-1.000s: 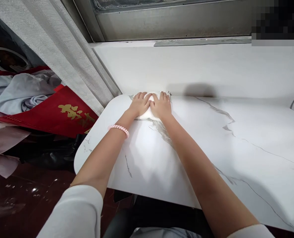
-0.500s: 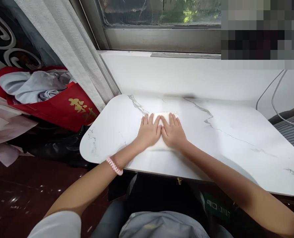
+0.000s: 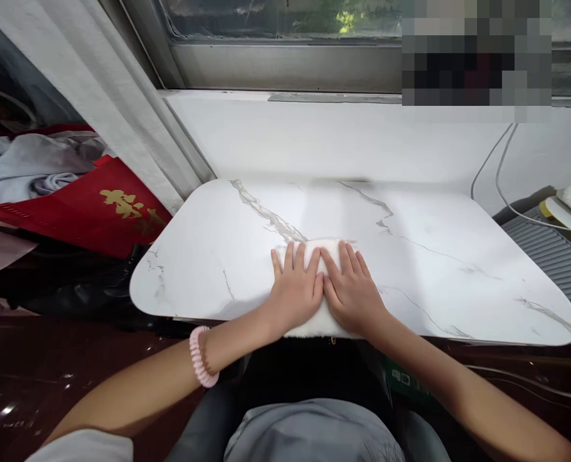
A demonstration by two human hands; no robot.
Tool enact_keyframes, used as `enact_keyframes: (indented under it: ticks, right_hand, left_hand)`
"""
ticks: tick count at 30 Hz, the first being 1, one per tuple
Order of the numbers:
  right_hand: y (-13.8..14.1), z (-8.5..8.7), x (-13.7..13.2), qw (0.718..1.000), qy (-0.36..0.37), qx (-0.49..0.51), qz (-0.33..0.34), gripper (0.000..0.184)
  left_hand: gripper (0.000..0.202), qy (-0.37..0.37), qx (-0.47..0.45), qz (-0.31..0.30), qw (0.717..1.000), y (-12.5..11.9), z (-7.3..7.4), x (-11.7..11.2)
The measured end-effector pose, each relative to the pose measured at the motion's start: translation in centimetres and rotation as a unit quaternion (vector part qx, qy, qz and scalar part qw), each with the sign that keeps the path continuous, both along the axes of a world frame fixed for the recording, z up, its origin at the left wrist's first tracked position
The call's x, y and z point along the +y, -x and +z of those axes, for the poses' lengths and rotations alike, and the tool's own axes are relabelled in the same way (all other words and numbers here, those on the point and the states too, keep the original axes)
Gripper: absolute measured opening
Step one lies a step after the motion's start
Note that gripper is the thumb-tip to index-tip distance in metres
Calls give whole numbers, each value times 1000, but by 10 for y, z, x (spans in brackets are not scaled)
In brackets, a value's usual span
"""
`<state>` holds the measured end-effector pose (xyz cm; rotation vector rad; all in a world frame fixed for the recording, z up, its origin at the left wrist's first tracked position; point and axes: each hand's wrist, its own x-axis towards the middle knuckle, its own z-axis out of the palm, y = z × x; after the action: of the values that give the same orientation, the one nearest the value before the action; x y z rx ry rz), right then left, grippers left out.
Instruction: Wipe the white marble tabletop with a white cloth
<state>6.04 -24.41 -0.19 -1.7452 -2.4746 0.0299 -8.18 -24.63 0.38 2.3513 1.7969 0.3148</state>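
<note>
Fingers (image 3: 298, 256) lie flat and slightly spread; left hand (image 3: 295, 292) and right hand (image 3: 353, 295) (thumbs touching) press a white cloth (image 3: 314, 321) at the table (image 3: 434, 256) edge.

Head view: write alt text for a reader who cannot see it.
Both hands, left hand and right hand, press flat side by side on a white cloth at the near edge of a white marble-look table below a window sill.
</note>
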Motion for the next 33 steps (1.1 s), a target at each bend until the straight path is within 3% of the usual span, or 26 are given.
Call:
enact_keyframes:
  ticks: [4, 12, 18, 25, 29, 33]
  right_hand:
    - [-1, 4, 49, 1000, 9, -9, -20, 59]
    - [-7, 3, 169, 997, -5, 36, -63, 57]
    - [-13, 1, 217, 994, -23, 73, -83, 57]
    - [-21, -2, 229, 992, -35, 81, -90, 56]
    - [-32, -2, 215, 994, -15, 72, -87, 56]
    - [-50, -2, 188, 994, 1, 63, -92, 56]
  left_hand:
    - [55, 29, 4, -6, 1000, -6, 5, 52]
    - [51, -33, -11, -8, 999, -16, -1, 179]
    - [50, -40, -11, -16, 999, -23, -2, 235]
    - [51, -38, -1, -21, 999, -32, 0, 251]
    - [51, -49, -2, -23, 999, -39, -3, 237]
    - [51, -36, -13, -27, 999, -53, -4, 208]
